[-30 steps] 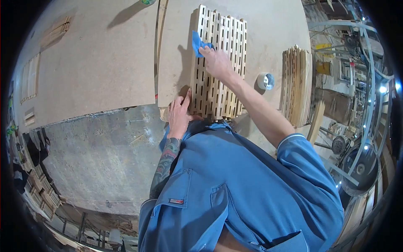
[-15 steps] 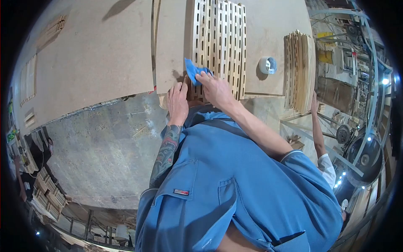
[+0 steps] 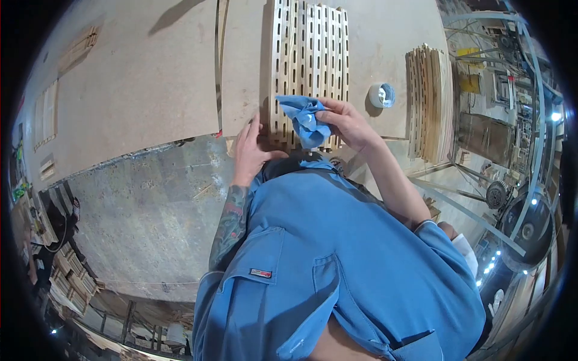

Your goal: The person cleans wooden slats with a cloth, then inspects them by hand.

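Hands [image 3: 248, 149] apart, blue cloth [image 3: 308, 123] in right [image 3: 350, 125]

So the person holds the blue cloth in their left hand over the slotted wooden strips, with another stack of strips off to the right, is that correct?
Not the left hand: the head view shows the blue cloth in the right hand, over the slotted wooden strips, with another stack off to the right.

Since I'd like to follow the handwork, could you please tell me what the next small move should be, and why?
Probably bring the left hand over to refold the cloth: it looks crumpled in the right hand's fingers, and the left hand is open and close by, near the slats' near left corner.
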A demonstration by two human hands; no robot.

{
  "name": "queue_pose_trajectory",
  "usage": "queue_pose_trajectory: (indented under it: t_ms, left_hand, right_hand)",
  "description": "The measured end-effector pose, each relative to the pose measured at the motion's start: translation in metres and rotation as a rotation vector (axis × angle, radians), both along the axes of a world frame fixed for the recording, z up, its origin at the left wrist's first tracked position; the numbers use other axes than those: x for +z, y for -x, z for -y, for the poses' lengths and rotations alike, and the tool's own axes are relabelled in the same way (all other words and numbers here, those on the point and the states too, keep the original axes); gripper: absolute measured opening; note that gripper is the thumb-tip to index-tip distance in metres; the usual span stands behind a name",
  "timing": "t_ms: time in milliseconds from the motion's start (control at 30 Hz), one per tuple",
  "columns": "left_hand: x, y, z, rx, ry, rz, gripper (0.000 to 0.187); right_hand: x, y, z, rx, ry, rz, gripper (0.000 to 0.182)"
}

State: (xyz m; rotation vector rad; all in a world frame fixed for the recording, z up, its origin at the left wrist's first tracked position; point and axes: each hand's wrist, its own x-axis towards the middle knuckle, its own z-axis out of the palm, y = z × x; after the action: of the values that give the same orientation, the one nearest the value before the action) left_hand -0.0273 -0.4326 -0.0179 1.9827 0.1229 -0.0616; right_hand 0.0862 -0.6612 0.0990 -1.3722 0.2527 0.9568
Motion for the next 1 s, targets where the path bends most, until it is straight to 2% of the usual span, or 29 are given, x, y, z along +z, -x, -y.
queue_pose_trajectory:
  t_ms: [33, 133, 167, 267, 300, 433, 533, 567, 600, 667, 700, 800, 833, 867, 900, 933, 967, 1000]
  left_hand:
    - [0.005, 0.001, -0.002, 0.044, 0.046, 0.004, 0.1]
    - [0.019, -0.012, -0.01, 0.213, 0.533, -0.186, 0.071]
    - [0.032, -0.024, -0.002, 0.292, 0.699, -0.177, 0.043]
    - [0.055, -0.052, 0.006, 0.2, 1.118, -0.362, 0.033]
    - [0.07, -0.059, 0.017, 0.282, 1.111, -0.337, 0.024]
    - [0.071, -0.067, 0.038, 0.428, 0.671, -0.167, 0.019]
    - [0.08, -0.067, 0.052, 0.345, 0.149, 0.232, 0.024]
    - [0.08, -0.064, 0.055, 0.284, 0.028, 0.248, 0.027]
    - [0.079, -0.063, 0.058, 0.234, -0.036, 0.28, 0.027]
    - [0.076, -0.058, 0.062, 0.134, -0.162, 0.335, 0.028]
    - [0.076, -0.056, 0.061, 0.111, -0.132, 0.326, 0.028]
    - [0.075, -0.053, 0.056, 0.079, -0.063, 0.309, 0.03]
    - [0.075, -0.05, 0.051, 0.094, -0.058, 0.306, 0.03]
    - [0.075, -0.046, 0.045, 0.111, -0.054, 0.302, 0.03]
    - [0.065, -0.037, 0.04, 0.141, -0.106, 0.285, 0.035]
    - [0.061, -0.03, 0.035, 0.153, -0.138, 0.224, 0.039]
    - [0.058, -0.022, 0.03, 0.164, -0.169, 0.161, 0.043]
    - [0.055, -0.013, 0.027, 0.173, -0.199, 0.095, 0.047]
  right_hand:
    - [0.004, -0.007, 0.0, -0.016, -0.061, -0.02, 0.036]
    - [0.013, -0.021, -0.003, 0.021, -0.213, -0.026, 0.037]
    - [0.019, -0.024, -0.006, 0.046, -0.232, -0.053, 0.034]
    - [0.001, -0.039, -0.005, 0.207, -0.182, -0.025, 0.032]
    - [-0.002, -0.04, -0.011, 0.168, -0.069, 0.062, 0.023]
    - [-0.02, -0.04, -0.026, -0.038, 0.217, 0.406, 0.01]
    - [-0.012, -0.027, -0.042, -0.096, 0.288, 0.43, 0.019]
    - [-0.003, -0.018, -0.051, -0.255, 0.049, 0.365, 0.027]
    - [0.001, -0.016, -0.051, -0.247, -0.013, 0.305, 0.029]
    - [0.005, -0.013, -0.06, -0.247, -0.012, 0.382, 0.031]
    - [-0.005, -0.018, -0.056, -0.192, 0.069, 0.387, 0.036]
    - [-0.046, -0.068, -0.046, 0.052, 0.365, 0.62, 0.041]
    - [-0.057, -0.098, -0.047, 0.027, 0.422, 0.665, 0.038]
    - [-0.052, -0.134, -0.051, 0.087, 0.544, 0.804, 0.03]
    - [-0.02, -0.165, -0.066, 0.132, 0.616, 0.79, 0.026]
    - [-0.034, -0.198, -0.074, 0.071, 0.666, 1.055, 0.023]
    - [-0.047, -0.234, -0.083, 0.062, 0.732, 1.06, 0.023]
    - [-0.065, -0.266, -0.09, 0.045, 0.751, 1.253, 0.022]
